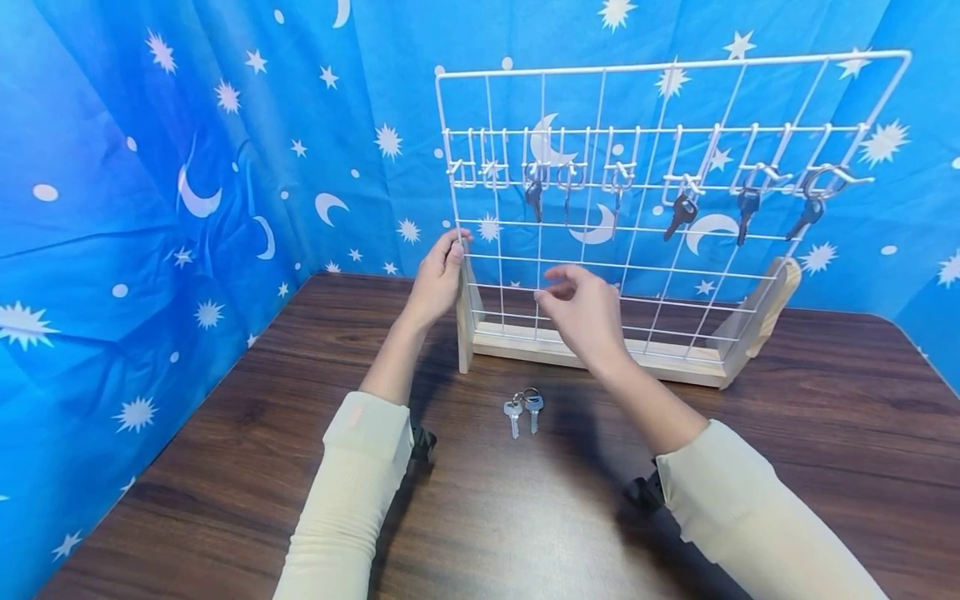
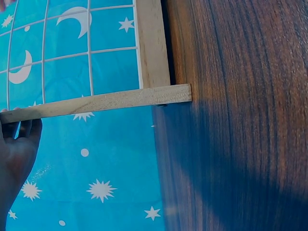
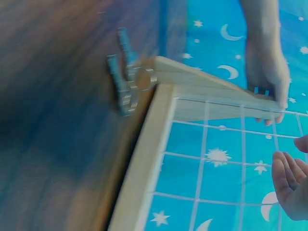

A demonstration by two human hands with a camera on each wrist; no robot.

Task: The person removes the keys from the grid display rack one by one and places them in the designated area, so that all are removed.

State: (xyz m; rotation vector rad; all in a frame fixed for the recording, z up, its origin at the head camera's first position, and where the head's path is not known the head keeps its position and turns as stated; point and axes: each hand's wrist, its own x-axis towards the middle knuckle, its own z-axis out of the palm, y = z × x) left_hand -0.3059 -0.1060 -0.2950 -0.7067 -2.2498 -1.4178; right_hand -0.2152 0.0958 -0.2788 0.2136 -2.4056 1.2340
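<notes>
Head view: we're hovering our nearer right fingers [image 1: 564, 272], parted, empty; keys [image 1: 533, 405] are lying lengthwise at six o'clock; left fingers [image 1: 447, 240] are gripping the side panel [image 1: 464, 333].

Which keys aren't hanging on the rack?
The pair of silver keys lying on the tabletop, in front of the rack; the other visible keys hang from it.

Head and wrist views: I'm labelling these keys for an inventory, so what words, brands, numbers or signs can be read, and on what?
None can be read.
Two loose silver keys: any stamping is too small to read.
Hanging keys: likewise too small.
White wire grid and wooden stand: no lettering visible.
Blue backdrop: only stars, moons and dots.
</notes>
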